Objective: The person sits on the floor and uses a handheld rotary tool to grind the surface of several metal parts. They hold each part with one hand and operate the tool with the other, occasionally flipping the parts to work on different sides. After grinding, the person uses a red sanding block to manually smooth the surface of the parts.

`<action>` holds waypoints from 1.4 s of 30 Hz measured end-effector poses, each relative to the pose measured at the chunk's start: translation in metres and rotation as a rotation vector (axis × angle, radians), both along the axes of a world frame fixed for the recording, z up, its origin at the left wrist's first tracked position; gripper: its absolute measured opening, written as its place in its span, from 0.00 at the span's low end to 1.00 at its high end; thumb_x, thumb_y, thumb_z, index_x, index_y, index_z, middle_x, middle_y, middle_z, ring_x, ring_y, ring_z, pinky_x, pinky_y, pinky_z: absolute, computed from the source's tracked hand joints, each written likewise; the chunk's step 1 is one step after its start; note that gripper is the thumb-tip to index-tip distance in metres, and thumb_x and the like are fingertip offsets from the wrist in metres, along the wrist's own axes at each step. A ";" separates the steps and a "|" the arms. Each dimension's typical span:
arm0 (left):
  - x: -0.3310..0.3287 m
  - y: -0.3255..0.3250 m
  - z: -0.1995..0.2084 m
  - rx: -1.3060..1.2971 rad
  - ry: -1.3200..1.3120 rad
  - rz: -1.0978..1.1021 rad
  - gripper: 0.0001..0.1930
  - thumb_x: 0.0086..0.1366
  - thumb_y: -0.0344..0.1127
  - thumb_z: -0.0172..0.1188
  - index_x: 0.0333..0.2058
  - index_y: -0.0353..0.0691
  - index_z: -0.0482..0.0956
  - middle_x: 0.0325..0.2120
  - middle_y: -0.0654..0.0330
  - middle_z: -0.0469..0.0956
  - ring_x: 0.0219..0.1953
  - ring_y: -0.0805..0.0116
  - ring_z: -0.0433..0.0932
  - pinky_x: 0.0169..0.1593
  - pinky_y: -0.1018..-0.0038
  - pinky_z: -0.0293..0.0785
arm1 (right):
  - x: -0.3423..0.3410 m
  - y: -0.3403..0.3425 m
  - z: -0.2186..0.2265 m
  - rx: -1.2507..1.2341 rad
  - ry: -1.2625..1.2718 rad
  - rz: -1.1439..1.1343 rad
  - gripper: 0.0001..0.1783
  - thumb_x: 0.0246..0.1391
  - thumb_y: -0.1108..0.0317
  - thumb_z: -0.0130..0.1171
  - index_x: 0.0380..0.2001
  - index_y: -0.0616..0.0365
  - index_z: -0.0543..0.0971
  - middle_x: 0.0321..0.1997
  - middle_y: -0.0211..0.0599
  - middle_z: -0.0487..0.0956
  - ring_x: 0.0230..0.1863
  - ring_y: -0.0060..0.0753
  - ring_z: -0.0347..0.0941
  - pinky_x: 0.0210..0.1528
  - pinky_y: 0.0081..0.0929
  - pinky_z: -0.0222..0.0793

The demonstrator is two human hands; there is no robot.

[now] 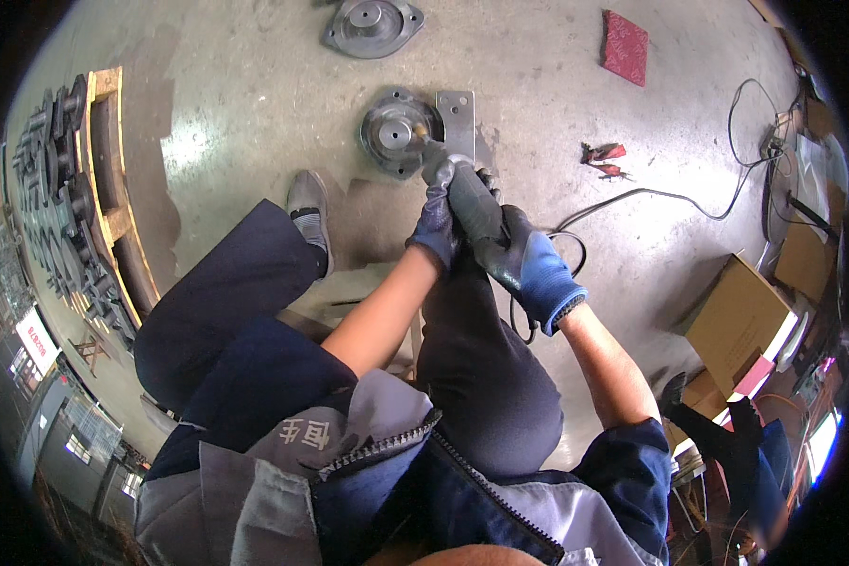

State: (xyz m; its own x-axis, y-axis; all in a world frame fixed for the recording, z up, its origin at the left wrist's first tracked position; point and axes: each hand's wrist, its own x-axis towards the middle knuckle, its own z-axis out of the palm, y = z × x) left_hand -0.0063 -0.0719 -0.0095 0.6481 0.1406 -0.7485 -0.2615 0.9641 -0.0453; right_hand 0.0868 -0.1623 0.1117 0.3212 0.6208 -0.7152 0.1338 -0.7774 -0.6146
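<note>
Both my hands wear dark-palmed blue gloves and are closed around a grey corded grinder [476,203]. My left hand [437,212] grips it towards its front end. My right hand [525,259] wraps the rear of the body, where the cord comes off. The grinder's small brownish tip is at the right side of the raised centre of a round dark metal flange [379,140]; I cannot tell whether it touches. The flange lies on the floor, with lugs at top and bottom. Right beside it is a flat grey metal plate [457,106] with small holes.
Another metal flange [368,33] lies farther off. A red sheet [625,47] and red-handled clamps [606,160] are on the floor at right, near the black cord [646,191]. Left stands a wooden pallet [113,170] of metal parts [61,203]; right, a cardboard box [740,325].
</note>
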 end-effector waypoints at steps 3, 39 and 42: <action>0.005 0.004 -0.005 0.079 -0.012 0.001 0.31 0.63 0.59 0.50 0.49 0.34 0.69 0.39 0.53 0.74 0.43 0.59 0.75 0.53 0.64 0.72 | 0.008 0.009 0.003 -0.031 -0.008 0.022 0.25 0.51 0.62 0.59 0.48 0.67 0.69 0.40 0.55 0.78 0.44 0.42 0.77 0.46 0.33 0.70; -0.001 -0.014 0.008 -0.032 0.062 0.018 0.27 0.63 0.56 0.54 0.51 0.40 0.67 0.40 0.55 0.73 0.43 0.59 0.74 0.53 0.62 0.72 | 0.005 -0.023 -0.012 0.030 0.005 0.028 0.24 0.52 0.63 0.60 0.49 0.65 0.70 0.39 0.54 0.78 0.43 0.44 0.77 0.44 0.34 0.70; -0.001 -0.015 0.005 -0.022 0.071 0.000 0.28 0.62 0.56 0.55 0.51 0.40 0.67 0.40 0.55 0.73 0.42 0.59 0.74 0.53 0.63 0.72 | 0.004 -0.028 -0.017 0.028 -0.010 0.044 0.24 0.52 0.62 0.59 0.50 0.64 0.70 0.36 0.50 0.78 0.37 0.38 0.77 0.39 0.32 0.71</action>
